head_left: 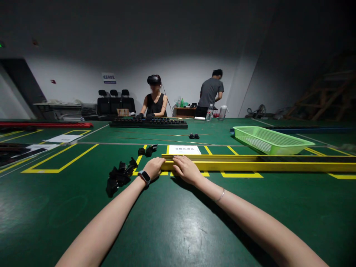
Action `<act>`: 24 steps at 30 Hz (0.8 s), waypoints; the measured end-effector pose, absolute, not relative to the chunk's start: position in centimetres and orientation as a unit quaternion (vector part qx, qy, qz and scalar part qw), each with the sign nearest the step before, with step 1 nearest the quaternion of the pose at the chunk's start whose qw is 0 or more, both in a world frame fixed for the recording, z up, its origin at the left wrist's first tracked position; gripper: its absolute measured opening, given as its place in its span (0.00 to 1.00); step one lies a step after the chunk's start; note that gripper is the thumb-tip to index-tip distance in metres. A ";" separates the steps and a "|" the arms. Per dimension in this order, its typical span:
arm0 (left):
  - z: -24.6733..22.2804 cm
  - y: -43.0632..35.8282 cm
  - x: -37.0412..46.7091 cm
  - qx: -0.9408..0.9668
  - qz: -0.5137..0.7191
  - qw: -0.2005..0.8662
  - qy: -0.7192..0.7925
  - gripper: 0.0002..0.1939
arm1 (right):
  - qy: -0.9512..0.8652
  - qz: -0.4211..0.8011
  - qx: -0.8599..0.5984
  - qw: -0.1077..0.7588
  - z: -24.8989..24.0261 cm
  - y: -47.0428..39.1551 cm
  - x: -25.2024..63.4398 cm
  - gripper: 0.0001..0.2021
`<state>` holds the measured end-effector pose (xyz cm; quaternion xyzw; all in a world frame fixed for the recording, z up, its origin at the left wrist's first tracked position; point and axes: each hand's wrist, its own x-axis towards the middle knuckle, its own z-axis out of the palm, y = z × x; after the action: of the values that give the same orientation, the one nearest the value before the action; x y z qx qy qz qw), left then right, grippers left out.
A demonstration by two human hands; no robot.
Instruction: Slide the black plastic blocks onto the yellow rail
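A long yellow rail lies across the green table and runs off to the right. At its left end my left hand, with a watch on the wrist, has its fingers curled against the rail tip. Whether a small part is also under those fingers is hidden. My right hand grips the rail a little further along, fingers over the top and thumb on the near side. Beside my left hand lies a heap of black plastic parts. Two or so more black pieces sit just beyond it.
A light green basket stands behind the rail at right. Past the rail are a paper label, thin rods and a small black part. Across the table, a person in a headset handles black rails; another person stands turned away.
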<state>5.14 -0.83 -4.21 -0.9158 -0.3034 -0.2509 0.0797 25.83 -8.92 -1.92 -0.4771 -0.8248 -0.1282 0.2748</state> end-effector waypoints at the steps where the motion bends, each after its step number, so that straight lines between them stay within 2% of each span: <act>1: -4.2 -0.8 5.1 -0.915 -0.251 0.081 -0.305 0.18 | -0.824 -0.130 -0.478 0.277 -1.9 -8.9 25.9 0.20; 24: -4.1 -0.8 5.1 -0.918 -0.238 0.101 -0.301 0.17 | -0.751 -0.218 -0.553 0.287 -2.7 -9.8 26.2 0.17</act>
<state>5.08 -0.82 -4.07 -0.9180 -0.3010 -0.2375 0.1012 26.24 -9.79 -2.66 -0.5532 -0.7511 -0.2179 0.2871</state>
